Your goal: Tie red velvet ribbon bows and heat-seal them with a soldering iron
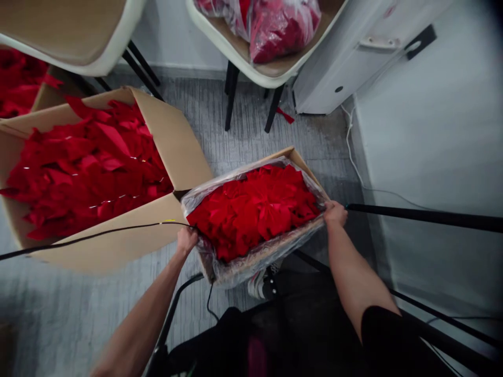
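1. Both ends of a small cardboard box (301, 159) are gripped in front of the person: the left hand (187, 239) is clamped on its left end, the right hand (335, 213) on its right.
2. Red pieces (259, 204) fill it, inside a clear plastic liner (239, 272).
3. Just left stands a larger box (168, 141), heaped with similar red scraps (90, 167).
4. Beyond, a chair (220, 44) bears red-filled plastic bags (281, 34).

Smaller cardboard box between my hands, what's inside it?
Red cloth-like pieces lie in the smaller box, with clear plastic around them, draped over the near rim. Only the top layer shows; anything deeper, and the box's bottom, is covered.
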`<state>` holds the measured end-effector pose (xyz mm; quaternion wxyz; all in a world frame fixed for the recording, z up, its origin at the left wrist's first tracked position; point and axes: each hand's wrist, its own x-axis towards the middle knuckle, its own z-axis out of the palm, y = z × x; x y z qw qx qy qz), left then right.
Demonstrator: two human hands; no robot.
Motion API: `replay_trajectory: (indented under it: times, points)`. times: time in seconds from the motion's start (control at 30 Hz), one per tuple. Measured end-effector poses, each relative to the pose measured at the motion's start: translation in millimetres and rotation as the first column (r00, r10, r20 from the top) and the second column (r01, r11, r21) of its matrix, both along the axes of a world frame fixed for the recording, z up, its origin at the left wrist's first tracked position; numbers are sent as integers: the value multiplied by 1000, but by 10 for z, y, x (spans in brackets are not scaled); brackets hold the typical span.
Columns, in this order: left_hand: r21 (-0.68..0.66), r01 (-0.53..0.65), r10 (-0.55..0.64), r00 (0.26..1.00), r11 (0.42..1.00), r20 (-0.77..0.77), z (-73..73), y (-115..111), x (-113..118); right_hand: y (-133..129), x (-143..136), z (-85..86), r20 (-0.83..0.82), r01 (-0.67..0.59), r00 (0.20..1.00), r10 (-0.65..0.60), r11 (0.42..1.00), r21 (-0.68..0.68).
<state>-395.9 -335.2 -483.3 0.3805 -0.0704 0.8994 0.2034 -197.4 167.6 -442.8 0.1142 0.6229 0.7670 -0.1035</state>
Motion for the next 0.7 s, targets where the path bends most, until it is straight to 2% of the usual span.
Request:
replay_trajectory:
  times: [0.13, 0.3, 0.47, 0.57, 0.63, 0.7]
  points:
    - [29, 23, -21, 999, 999, -46, 226, 8, -56, -7, -37, 431, -37, 69, 997, -66, 993, 98]
    - [106, 45, -31, 991, 993, -129, 522, 59, -201, 45, -103, 1081, -111, 87, 992, -62, 967, 240]
    - [175, 64, -31, 982, 983, -188, 720, 83, -106, 93, -57, 1712, -163, 90, 986, -38, 942, 324]
    - [196, 60, -21, 981, 979, -192, 728, 95, 31, 50, 8, 1847, -182, 114, 982, -55, 937, 331]
    - [204, 50, -11, 982, 978, -189, 677, 101, 96, -11, 35, 1779, -184, 145, 979, -89, 936, 319]
    - [205, 36, 1, 984, 978, -178, 584, 104, 129, -83, 49, 1602, -177, 174, 976, -125, 938, 299]
